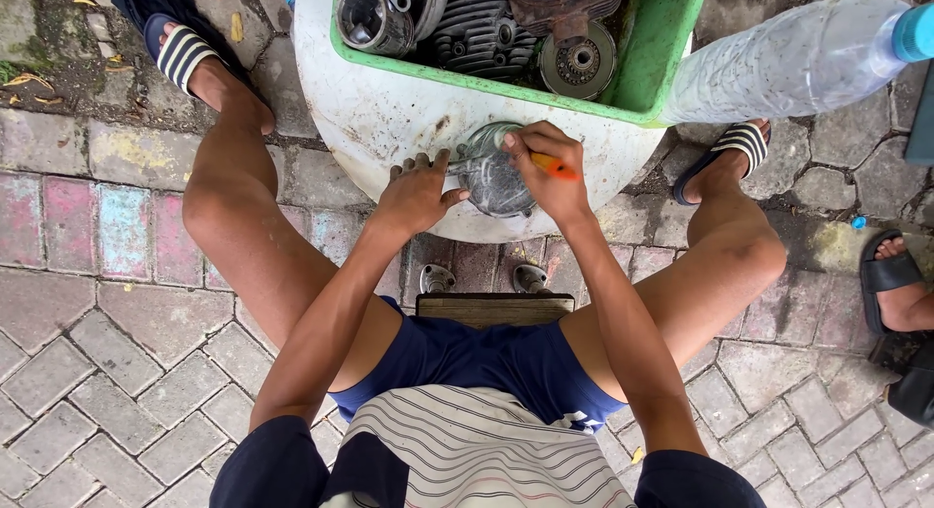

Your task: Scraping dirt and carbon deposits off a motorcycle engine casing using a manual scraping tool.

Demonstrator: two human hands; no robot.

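Note:
A round grey metal engine part [494,182] lies on the rim of a white round tub [379,119]. My left hand [418,189] rests with spread fingers on the tub's edge, steadying the part from its left side. My right hand [545,172] is closed around a tool with an orange handle [555,165] and presses on the part from above right. The tool's tip is hidden under my fingers.
A green plastic crate [662,41] with several dirty engine parts sits in the tub. A clear plastic bottle [788,60] with a blue cap lies at the upper right. I sit on a low wooden stool [494,308] on paving bricks. Another person's sandalled foot [895,284] is at the right.

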